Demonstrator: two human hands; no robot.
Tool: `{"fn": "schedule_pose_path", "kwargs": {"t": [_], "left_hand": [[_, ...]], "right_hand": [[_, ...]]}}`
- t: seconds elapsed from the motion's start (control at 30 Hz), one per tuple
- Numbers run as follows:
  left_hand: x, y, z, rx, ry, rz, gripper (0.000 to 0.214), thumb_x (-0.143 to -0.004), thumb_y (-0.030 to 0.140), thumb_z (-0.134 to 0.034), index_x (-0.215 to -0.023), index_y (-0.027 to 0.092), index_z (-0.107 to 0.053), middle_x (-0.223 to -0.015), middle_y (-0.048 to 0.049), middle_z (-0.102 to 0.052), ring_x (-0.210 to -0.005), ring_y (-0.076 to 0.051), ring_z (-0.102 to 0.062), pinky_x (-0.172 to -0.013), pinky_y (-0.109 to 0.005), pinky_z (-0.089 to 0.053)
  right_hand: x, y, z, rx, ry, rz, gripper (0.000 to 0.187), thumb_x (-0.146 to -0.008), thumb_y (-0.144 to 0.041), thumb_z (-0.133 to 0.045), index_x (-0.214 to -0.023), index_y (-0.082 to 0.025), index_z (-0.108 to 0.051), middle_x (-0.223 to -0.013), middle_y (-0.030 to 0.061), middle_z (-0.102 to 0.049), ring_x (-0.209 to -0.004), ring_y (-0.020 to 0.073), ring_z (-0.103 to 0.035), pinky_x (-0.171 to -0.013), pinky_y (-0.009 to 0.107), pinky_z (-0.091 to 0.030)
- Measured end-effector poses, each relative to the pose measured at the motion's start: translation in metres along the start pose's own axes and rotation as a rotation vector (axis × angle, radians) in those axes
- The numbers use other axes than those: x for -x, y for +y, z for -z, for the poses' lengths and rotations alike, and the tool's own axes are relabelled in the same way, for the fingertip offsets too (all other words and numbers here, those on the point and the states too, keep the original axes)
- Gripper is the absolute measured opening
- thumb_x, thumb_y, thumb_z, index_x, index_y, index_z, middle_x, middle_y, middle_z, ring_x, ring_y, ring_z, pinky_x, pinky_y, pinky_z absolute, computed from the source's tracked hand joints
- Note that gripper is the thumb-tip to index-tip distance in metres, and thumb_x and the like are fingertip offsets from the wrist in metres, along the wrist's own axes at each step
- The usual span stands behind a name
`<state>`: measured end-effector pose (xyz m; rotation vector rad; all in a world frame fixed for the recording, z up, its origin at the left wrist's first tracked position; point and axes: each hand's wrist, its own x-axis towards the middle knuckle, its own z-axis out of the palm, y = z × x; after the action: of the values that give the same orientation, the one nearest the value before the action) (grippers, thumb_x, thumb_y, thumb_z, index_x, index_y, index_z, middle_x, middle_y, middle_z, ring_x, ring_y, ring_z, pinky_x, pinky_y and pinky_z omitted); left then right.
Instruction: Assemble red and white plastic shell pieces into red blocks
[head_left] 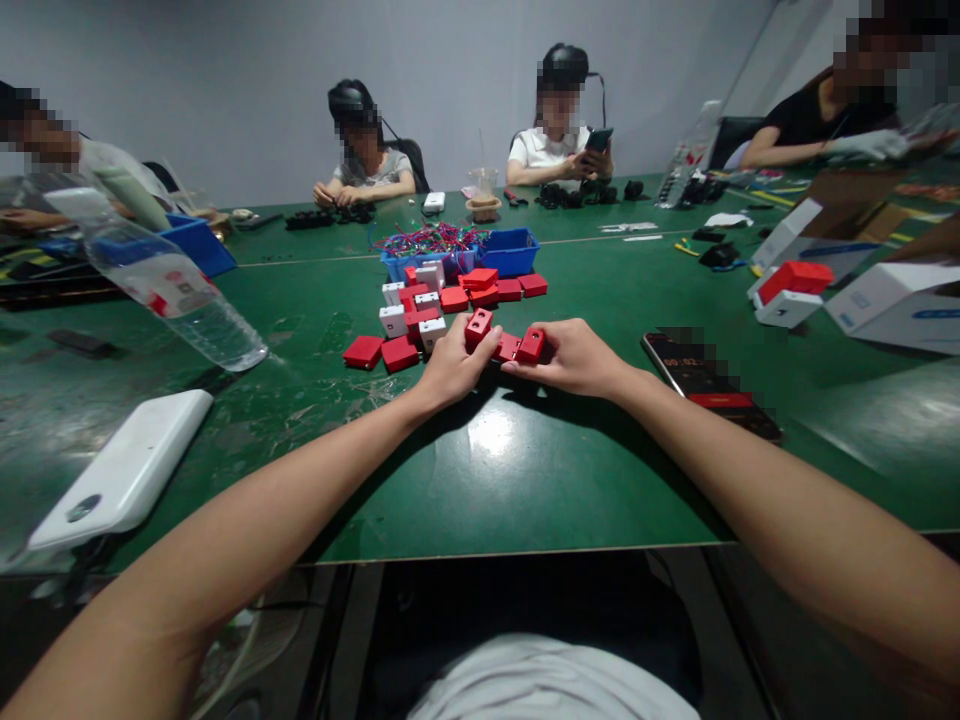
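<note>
Red shows in our grasp from the head view: our left hand (452, 366) grips one red block (478, 327), our right hand (576, 355) pinches a second block (531, 345), and a third block (508, 347) sits between them at the green table (495, 510). We judge a loose thumb could drop one, or a straying left knuckle topple the white block (433, 334) just beside.

From my remote seat I see an ungloved left hand (450, 368) and an ungloved right hand (577, 358), with bare, smooth forearms (300, 490) widening behind them. Below and between the hands bulges a pale, whitish cloth garment (555, 682), gathered in soft, curved creases.
</note>
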<state>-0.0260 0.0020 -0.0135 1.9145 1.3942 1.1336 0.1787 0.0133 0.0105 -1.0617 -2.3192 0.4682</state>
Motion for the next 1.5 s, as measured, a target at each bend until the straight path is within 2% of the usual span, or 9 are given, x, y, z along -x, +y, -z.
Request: {"fn": "schedule_pose_path", "kwargs": {"t": [0.2, 0.4, 0.6, 0.77, 0.93, 1.13, 1.33, 1.5], "left_hand": [[0.000, 0.000, -0.001, 0.025, 0.005, 0.007, 0.033, -0.093, 0.052, -0.052, -0.099, 0.020, -0.053, -0.086, -0.0027, -0.064, -0.076, -0.017, -0.062, -0.069, -0.029, -0.049], [0.002, 0.004, 0.002, 0.042, 0.014, -0.010, 0.039, -0.092, 0.058, -0.050, -0.102, 0.021, -0.052, -0.080, 0.0005, -0.061, -0.070, -0.015, -0.059, -0.067, -0.027, -0.046], [0.006, 0.009, 0.004, -0.033, -0.026, -0.092, 0.036, -0.093, 0.055, -0.048, -0.106, 0.021, -0.052, -0.078, 0.0012, -0.060, -0.068, -0.014, -0.058, -0.068, -0.027, -0.046], [0.008, 0.011, 0.003, -0.102, -0.075, -0.152, 0.040, -0.090, 0.052, -0.056, -0.114, 0.020, -0.050, -0.087, -0.0016, -0.064, -0.076, -0.016, -0.062, -0.074, -0.029, -0.048], [0.007, 0.010, 0.003, -0.133, -0.130, -0.119, 0.045, -0.091, 0.053, -0.055, -0.120, 0.020, -0.048, -0.090, -0.0027, -0.065, -0.078, -0.018, -0.064, -0.074, -0.030, -0.049], [0.007, 0.011, 0.000, -0.168, -0.179, -0.114, 0.056, -0.090, 0.054, -0.058, -0.128, 0.017, -0.042, -0.095, -0.0076, -0.065, -0.086, -0.023, -0.065, -0.078, -0.035, -0.050], [0.005, 0.004, -0.001, -0.211, -0.194, -0.162, 0.051, -0.089, 0.053, -0.061, -0.121, 0.016, -0.046, -0.099, -0.0092, -0.064, -0.091, -0.024, -0.062, -0.082, -0.038, -0.049], [0.003, 0.002, -0.001, -0.304, -0.216, -0.183, 0.045, -0.088, 0.054, -0.062, -0.112, 0.016, -0.053, -0.107, -0.0112, -0.063, -0.095, -0.025, -0.059, -0.085, -0.040, -0.047]], "right_hand": [[0.001, -0.001, 0.000, 0.002, 0.002, 0.039, 0.045, -0.080, -0.060, -0.066, -0.066, -0.019, -0.053, -0.060, -0.0015, -0.055, -0.053, 0.0105, -0.043, -0.055, 0.026, -0.028], [-0.001, 0.006, -0.001, 0.079, 0.018, 0.042, 0.040, -0.079, -0.057, -0.069, -0.074, -0.019, -0.057, -0.069, 0.0007, -0.059, -0.060, 0.0130, -0.046, -0.059, 0.027, -0.032], [-0.002, 0.014, -0.004, 0.083, 0.108, 0.042, 0.032, -0.079, -0.032, -0.068, -0.106, -0.017, -0.061, -0.102, 0.0112, -0.068, -0.088, 0.0232, -0.061, -0.076, 0.031, -0.043], [-0.003, 0.013, -0.005, 0.038, 0.134, 0.003, 0.040, -0.076, -0.017, -0.061, -0.116, -0.015, -0.058, -0.106, 0.0129, -0.070, -0.091, 0.0246, -0.065, -0.080, 0.033, -0.046], [-0.004, 0.013, -0.005, 0.032, 0.171, 0.009, 0.048, -0.071, -0.010, -0.057, -0.119, -0.017, -0.057, -0.115, 0.0136, -0.069, -0.099, 0.0261, -0.066, -0.086, 0.034, -0.048], [-0.005, 0.016, -0.007, 0.052, 0.267, 0.102, 0.056, -0.067, -0.007, -0.056, -0.123, -0.016, -0.056, -0.121, 0.0158, -0.066, -0.110, 0.0295, -0.064, -0.096, 0.040, -0.047], [-0.007, 0.013, -0.009, 0.070, 0.396, 0.201, 0.063, -0.064, -0.005, -0.055, -0.125, -0.020, -0.053, -0.123, 0.0124, -0.066, -0.106, 0.0284, -0.065, -0.092, 0.042, -0.051], [-0.006, 0.010, -0.008, 0.084, 0.395, 0.237, 0.062, -0.062, -0.005, -0.054, -0.122, -0.020, -0.055, -0.118, 0.0113, -0.068, -0.104, 0.0280, -0.066, -0.090, 0.042, -0.052]]}}
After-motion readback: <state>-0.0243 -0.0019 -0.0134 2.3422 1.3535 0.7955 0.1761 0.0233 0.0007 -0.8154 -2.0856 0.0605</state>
